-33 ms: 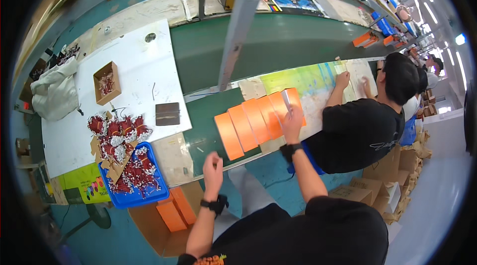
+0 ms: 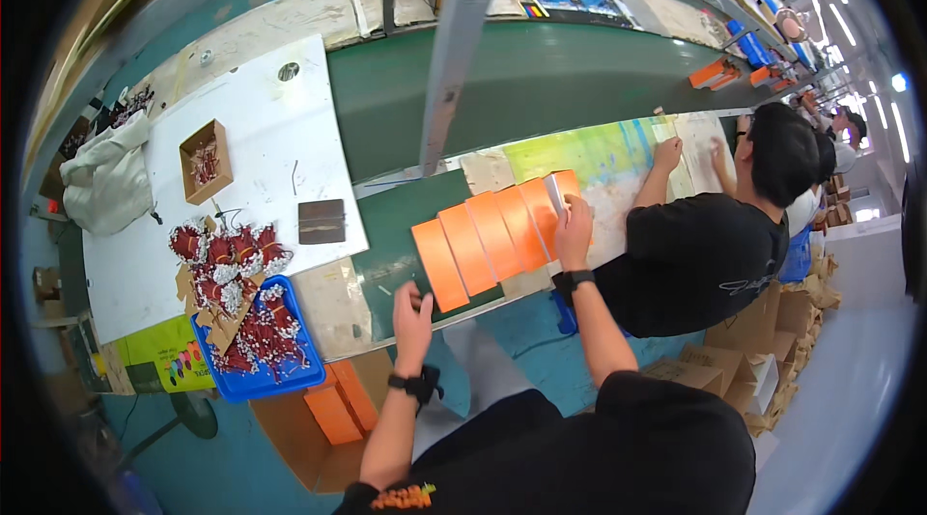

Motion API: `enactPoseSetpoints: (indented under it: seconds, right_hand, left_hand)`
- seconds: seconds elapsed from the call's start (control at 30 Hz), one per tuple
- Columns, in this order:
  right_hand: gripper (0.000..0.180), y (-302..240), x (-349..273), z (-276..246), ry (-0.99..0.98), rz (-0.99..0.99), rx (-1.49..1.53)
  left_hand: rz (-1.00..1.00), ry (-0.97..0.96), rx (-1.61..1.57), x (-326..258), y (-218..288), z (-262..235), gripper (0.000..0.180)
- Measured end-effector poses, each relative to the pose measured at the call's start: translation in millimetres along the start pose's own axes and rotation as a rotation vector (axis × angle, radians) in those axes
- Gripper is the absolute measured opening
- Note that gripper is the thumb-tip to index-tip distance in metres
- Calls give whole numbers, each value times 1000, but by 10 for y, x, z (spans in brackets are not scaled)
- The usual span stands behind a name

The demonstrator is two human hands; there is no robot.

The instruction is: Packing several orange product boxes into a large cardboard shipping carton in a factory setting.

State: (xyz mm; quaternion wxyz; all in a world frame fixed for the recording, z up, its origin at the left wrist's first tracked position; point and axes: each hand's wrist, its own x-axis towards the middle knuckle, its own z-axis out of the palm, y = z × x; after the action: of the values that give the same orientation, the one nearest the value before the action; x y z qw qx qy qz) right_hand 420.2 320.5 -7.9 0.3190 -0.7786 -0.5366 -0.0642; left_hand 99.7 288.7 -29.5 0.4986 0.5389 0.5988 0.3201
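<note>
Several orange boxes [image 2: 483,243] lie overlapping in a slanted row on the workbench. My right hand [image 2: 575,230] is at the right end of this row, fingers closed on the edge of the last orange box [image 2: 563,185], where a pale grey strip shows. My left hand [image 2: 413,320] hovers by the bench's front edge, just below the left end of the row. Its fingers are bent and a little apart around a dark gap, and I see nothing held there. A green mat [image 2: 381,269] lies under the left boxes.
To the left, a blue tray [image 2: 314,375] holds bundles of red wires with white ends. A cardboard box [image 2: 230,163] with small parts and a dark square plate [image 2: 321,222] rest on the white board. A metal post [image 2: 454,71] rises behind the boxes. A co-worker [image 2: 705,254] sits close on the right.
My left hand has risen slightly toward the left end of the row, and its fingers have parted a little. My right hand stays at the last box, tilted slightly differently.
</note>
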Motion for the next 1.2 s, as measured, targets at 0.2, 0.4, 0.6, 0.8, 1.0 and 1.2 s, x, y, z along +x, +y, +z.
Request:
enactPoseSetpoints:
  seconds: [0.2,0.4,0.6,0.8,1.0,1.2]
  right_hand:
    - [46,41,39,165,-439,-208,-229]
    - [58,-210,39,309,-605,7,-162]
    - [49,68,-90,530,-767,293,290]
    - [42,109,57,529,-821,354,389]
    - [50,-62,271,582,-859,398,264]
    - [50,-153,220,578,-884,274,-50]
  left_hand:
    - [-96,67,222,575,-80,463,44]
    - [-128,120,246,551,-77,358,48]
    - [-376,110,281,454,-70,14,41]
    - [-306,18,310,557,-122,-51,42]
    - [-287,63,260,624,-161,-72,46]
    - [-260,-46,420,775,30,-146,45]
